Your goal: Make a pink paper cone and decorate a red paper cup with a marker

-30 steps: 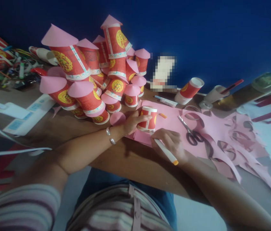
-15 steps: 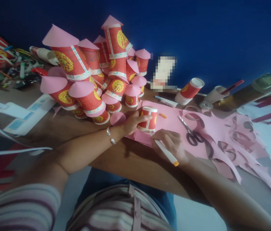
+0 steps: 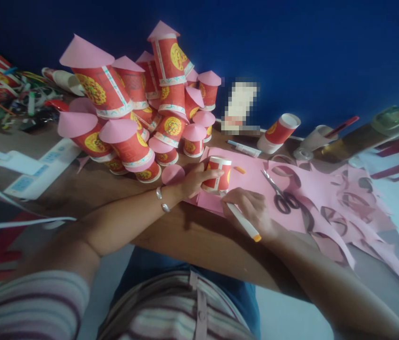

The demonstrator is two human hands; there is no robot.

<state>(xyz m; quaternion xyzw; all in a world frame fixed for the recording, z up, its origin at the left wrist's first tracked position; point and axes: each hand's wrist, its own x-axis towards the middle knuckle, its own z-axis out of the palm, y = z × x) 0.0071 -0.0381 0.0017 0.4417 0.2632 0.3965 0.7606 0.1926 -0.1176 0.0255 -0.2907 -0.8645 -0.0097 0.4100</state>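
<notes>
- The left hand (image 3: 194,182) is wrapped around a red cup (image 3: 217,174), thumb across its side, holding it just over the near-left part of the pink sheets (image 3: 252,165).
- The right hand (image 3: 248,208) grips a marker (image 3: 243,222) like a pen, its orange end slanting back toward the person; the writing end is up against the cup's near rim, or very close, though fingers hide the contact.
- From where I stand, the cup's long axis runs from the person toward the wall, one end facing each; I can't quite make out which is the open mouth.
- An orange cap (image 3: 239,170) lies loose beyond the cup, so the marker looks uncapped.
- Over to the left, a good crowd of cups (image 3: 124,148) wear pink cones, stacked and finished-looking; the held one has none, nor does the red-and-white cup stack (image 3: 280,133) by the wall.
- A pink disc (image 3: 173,174) rests beside the left hand.
- Farther right, scissors (image 3: 282,200) lie on pink paper, next to curling offcuts (image 3: 348,203).
</notes>
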